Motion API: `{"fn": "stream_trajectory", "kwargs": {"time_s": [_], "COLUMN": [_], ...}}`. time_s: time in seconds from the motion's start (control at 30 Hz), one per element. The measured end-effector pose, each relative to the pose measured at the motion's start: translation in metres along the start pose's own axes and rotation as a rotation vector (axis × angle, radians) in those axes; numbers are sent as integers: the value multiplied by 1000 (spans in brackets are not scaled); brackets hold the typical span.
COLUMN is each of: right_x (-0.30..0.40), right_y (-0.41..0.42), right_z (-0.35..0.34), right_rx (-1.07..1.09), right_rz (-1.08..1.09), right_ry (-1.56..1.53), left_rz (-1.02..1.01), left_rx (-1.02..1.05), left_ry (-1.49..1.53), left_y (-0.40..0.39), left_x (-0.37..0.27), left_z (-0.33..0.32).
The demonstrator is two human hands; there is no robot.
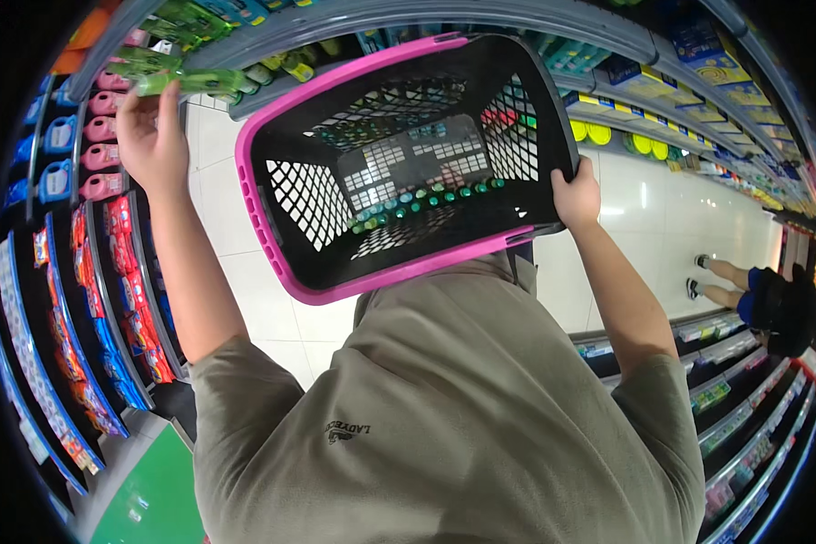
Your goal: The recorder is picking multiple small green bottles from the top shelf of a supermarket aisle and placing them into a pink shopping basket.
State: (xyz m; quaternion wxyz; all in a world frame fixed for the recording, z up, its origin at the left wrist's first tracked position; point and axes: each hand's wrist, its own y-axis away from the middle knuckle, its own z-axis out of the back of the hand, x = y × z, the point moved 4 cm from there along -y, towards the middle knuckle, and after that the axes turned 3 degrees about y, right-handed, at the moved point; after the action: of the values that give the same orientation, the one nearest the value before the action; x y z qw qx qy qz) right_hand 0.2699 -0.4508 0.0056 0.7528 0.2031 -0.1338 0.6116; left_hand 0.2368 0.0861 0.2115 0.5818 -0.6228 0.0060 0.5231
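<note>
My left hand [151, 139] is raised at a store shelf, its fingers around the end of a clear green bottle [207, 81] lying sideways in view. More green bottles [190, 24] are on the shelf just beyond it. My right hand [578, 194] grips the dark end rim of a black mesh shopping basket [544, 115] with pink edging [262, 224]. The basket hangs tilted in front of my body, its open top towards me. A row of small green-capped items [432, 200] shows low in the basket; whether they are inside or behind the mesh is unclear.
Pink jugs [102, 156] and blue jugs [60, 132] line shelves at left, above red bagged goods [136, 319]. Boxed goods [714, 61] fill shelves at upper right. Another person [768, 299] stands in the tiled aisle [632, 211] at right. A green panel [143, 489] is at lower left.
</note>
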Motion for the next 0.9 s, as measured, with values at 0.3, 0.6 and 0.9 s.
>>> {"fn": "stream_trajectory", "kwargs": {"time_s": [0.3, 0.6, 0.9], "right_x": [-1, -3, -5], "right_y": [8, 7, 8], "right_z": [7, 8, 5], "right_rx": [5, 14, 12], "right_rz": [-33, -42, -54], "right_ry": [-21, -25, -41], "left_rz": [439, 404, 526], "left_rx": [627, 903, 1169], "left_ry": [46, -240, -426], "left_y": [158, 293, 375], "left_x": [-6, 56, 95], "left_z": [-157, -255, -285]}}
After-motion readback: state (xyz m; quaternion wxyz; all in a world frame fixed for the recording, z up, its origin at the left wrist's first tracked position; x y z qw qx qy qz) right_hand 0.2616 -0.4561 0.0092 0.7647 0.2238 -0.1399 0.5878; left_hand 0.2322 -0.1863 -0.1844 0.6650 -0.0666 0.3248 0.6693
